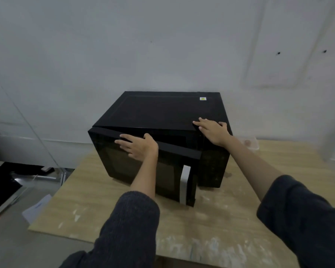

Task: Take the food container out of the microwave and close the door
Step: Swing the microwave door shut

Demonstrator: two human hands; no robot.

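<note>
Left hand (pixel 138 147): spread flat, palm against the upper front of the microwave door (pixel 143 171), fingers pointing left, holding nothing.
Right hand (pixel 213 130): laid flat with fingers splayed on the front right corner of the microwave (pixel 162 111) top, grasping nothing.
Door: ajar, hinged at the left, its right edge with the pale handle (pixel 185 184) swung out toward the camera, a dark gap showing above it.
Food container (pixel 249 143): clear, blurred, on the bench (pixel 211 229) just behind and right of the microwave, partly hidden by the right forearm.
Bench: light wood grain with pale smears, carrying the microwave near its far edge.
Sleeves: dark, pushed up both forearms.
Wall (pixel 104 45): plain grey-white behind the microwave.
</note>
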